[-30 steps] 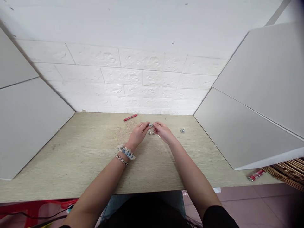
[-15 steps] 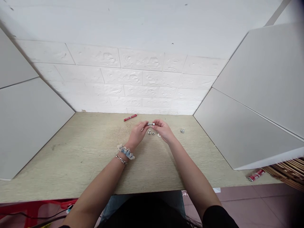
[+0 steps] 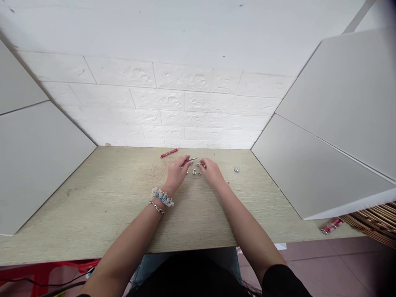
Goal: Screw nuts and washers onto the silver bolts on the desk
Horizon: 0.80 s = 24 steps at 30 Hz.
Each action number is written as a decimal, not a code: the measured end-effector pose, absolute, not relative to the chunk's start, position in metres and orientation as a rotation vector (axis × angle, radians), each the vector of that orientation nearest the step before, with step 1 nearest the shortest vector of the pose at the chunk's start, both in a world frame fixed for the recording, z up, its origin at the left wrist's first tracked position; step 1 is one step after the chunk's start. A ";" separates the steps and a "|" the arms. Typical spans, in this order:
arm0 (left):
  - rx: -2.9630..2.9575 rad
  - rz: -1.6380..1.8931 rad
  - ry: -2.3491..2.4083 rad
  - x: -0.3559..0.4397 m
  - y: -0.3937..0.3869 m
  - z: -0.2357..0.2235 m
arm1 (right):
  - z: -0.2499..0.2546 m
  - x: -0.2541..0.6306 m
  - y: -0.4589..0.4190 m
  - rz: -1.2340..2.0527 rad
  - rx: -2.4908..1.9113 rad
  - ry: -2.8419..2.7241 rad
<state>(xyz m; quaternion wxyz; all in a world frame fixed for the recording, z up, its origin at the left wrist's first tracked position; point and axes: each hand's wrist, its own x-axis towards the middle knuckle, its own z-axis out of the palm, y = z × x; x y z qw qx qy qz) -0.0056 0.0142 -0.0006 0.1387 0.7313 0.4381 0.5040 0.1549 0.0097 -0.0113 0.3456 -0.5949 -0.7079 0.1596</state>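
My left hand [image 3: 178, 170] pinches a silver bolt [image 3: 193, 159] by its head end, its threaded shank pointing right above the table. Just across from that tip, my right hand [image 3: 211, 170] holds a small metal nut [image 3: 198, 164] between thumb and fingers. Bolt and nut are apart. Below the hands, a short bolt [image 3: 194, 171] and another nut [image 3: 199, 173] lie on the wooden table [image 3: 198, 214]. Some small metal parts are partly covered by my fingers.
A bolt with parts on it [image 3: 237, 169] lies to the right. One red cylinder [image 3: 168, 153] rests near the brick-patterned wall [image 3: 173, 101], and another red cylinder [image 3: 331, 226] near the front right edge beside a woven basket [image 3: 375, 220]. Grey panels flank both sides.
The nut, at the bolt's right end before, is now off it in my right hand. My hands have drawn slightly apart, and the bolt has shifted a little left.
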 end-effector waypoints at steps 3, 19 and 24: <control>2.025 1.465 1.275 -0.005 0.016 -0.001 | -0.017 0.155 0.010 0.180 -1.669 -2.000; 2.060 1.490 1.266 -0.006 0.014 0.002 | -0.025 0.158 0.015 0.088 -1.830 -2.072; 2.154 1.481 1.235 -0.005 0.013 0.000 | -0.025 0.159 0.015 0.093 -1.848 -2.087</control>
